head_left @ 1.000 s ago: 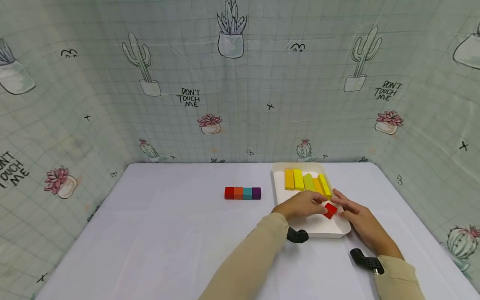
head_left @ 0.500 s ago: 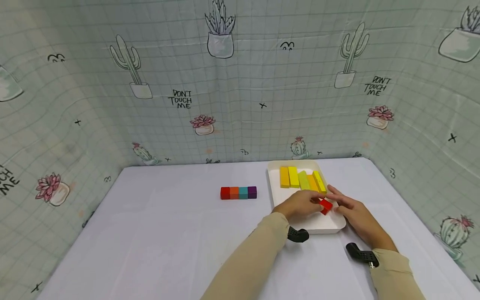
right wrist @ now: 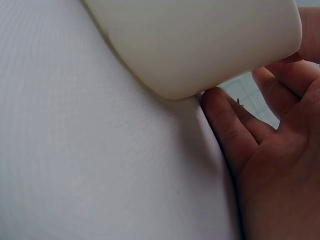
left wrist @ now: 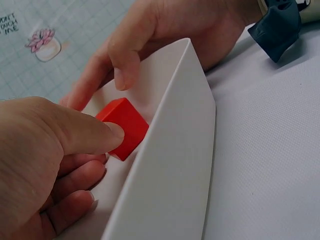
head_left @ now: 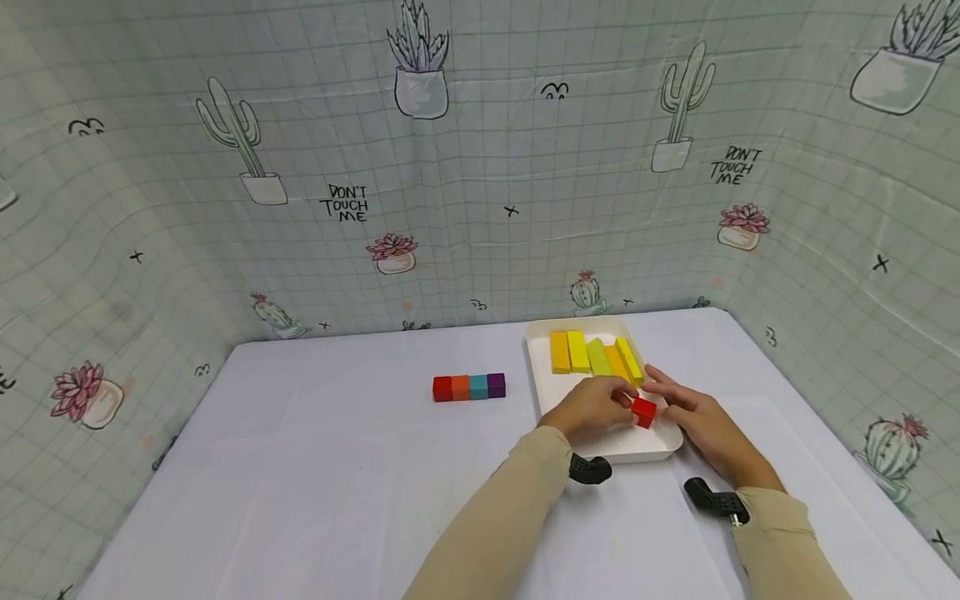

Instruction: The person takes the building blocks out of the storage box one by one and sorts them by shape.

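Note:
A small red cube (head_left: 643,412) is pinched between the thumb and fingers of my left hand (head_left: 596,406), low inside the white tray (head_left: 600,457) towards its right side. In the left wrist view, the left thumb presses on one face of the red cube (left wrist: 131,127). At the tray's right wall rests my right hand (head_left: 708,425); its thumb (left wrist: 125,75) hooks over the rim to the inside. The other fingers lie along the outside of that wall, and in the right wrist view some of them touch the tray (right wrist: 210,45) from below its edge.
Several yellow, orange-yellow and lime blocks (head_left: 579,352) stand side by side at the tray's far end. Left of the tray, a row of touching cubes (head_left: 469,387) in red, orange, teal and purple sits on the white table (head_left: 315,467). Patterned cloth (head_left: 480,167) hangs behind.
The red cube has been turned in my left hand's fingers, from a diamond slant to a squarer stance. The head view has shifted, so everything appears further left. My right hand stays at the tray.

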{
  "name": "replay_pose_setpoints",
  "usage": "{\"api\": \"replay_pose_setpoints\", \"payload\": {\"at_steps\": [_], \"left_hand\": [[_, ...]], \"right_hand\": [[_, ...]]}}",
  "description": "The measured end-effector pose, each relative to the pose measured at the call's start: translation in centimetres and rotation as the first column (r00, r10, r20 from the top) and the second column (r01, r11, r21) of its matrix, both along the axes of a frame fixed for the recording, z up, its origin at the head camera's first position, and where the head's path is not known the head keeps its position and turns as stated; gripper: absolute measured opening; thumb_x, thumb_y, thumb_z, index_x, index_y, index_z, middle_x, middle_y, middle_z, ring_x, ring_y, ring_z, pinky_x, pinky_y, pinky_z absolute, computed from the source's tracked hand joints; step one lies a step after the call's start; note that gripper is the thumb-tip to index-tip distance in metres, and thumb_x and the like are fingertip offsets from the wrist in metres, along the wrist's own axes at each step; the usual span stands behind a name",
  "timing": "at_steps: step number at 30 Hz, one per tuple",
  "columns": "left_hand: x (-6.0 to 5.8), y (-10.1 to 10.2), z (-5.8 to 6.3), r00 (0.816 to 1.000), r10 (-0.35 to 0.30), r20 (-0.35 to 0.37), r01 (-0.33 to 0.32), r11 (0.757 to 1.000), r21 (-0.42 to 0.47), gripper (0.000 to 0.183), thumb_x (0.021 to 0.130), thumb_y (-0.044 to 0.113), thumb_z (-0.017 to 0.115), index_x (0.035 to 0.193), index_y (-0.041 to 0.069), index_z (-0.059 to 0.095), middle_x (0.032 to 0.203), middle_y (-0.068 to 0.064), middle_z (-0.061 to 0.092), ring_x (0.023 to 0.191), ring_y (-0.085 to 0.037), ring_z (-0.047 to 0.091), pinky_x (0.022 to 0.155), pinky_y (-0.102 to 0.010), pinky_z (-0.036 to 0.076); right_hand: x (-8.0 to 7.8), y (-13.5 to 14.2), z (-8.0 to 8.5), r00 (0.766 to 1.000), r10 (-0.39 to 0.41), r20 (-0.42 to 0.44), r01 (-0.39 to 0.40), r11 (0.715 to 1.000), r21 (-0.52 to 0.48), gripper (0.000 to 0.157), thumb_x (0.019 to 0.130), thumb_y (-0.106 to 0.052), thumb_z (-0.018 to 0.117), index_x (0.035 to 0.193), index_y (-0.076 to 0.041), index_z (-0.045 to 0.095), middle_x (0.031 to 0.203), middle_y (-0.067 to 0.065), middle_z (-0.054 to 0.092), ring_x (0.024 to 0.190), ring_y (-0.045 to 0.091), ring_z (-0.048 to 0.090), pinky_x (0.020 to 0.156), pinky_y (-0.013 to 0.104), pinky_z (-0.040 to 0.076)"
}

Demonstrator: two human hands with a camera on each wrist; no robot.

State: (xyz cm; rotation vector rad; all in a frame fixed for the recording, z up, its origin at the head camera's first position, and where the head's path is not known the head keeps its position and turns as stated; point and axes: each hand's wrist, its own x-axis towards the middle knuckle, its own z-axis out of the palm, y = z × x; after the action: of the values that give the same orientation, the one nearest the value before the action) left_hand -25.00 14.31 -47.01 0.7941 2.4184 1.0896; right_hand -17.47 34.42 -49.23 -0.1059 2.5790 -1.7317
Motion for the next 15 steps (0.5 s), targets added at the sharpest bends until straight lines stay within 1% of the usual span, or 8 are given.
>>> {"api": "replay_pose_setpoints", "payload": {"at_steps": [6,9,15], "left_hand": [[-0.29,0.15,-0.20,1.000,-0.011,-0.023,0.011,1.000,0.005,0.021,0.090,0.019,0.076,0.110,0.017,0.071,0.086,0.013,0.062,0.082,-0.004,0.056,0.080,-0.018,0.046],[-0.38,0.19,-0.23,1.000,-0.016,-0.023,0.016,1.000,0.007,0.020,0.090,0.019,0.076,0.109,0.016,0.071,0.086,0.013,0.062,0.082,-0.003,0.056,0.081,-0.017,0.046],[-0.36,-0.27,0.09,0.999,-0.020,0.029,0.019,0.999,0.027,0.018,0.090,0.016,0.074,0.108,0.016,0.071,0.087,0.012,0.062,0.084,-0.005,0.056,0.085,-0.019,0.047]], "right_hand": [[-0.14,-0.05,0.10,1.000,0.003,0.005,-0.003,1.000,-0.002,0.042,0.103,-0.008,0.047,0.144,-0.010,0.055,0.164,-0.003,0.024,0.152,0.028,0.015,0.097,0.003,0.030],[-0.16,-0.02,0.09,1.000,0.002,0.008,-0.002,1.000,0.005,0.042,0.103,-0.009,0.047,0.144,-0.011,0.055,0.164,-0.004,0.024,0.152,0.027,0.014,0.097,0.003,0.030],[-0.15,-0.03,-0.01,1.000,-0.005,0.014,0.005,1.000,0.014,0.042,0.103,-0.011,0.051,0.144,-0.011,0.055,0.164,-0.005,0.024,0.152,0.025,0.012,0.094,-0.001,0.027]]}}
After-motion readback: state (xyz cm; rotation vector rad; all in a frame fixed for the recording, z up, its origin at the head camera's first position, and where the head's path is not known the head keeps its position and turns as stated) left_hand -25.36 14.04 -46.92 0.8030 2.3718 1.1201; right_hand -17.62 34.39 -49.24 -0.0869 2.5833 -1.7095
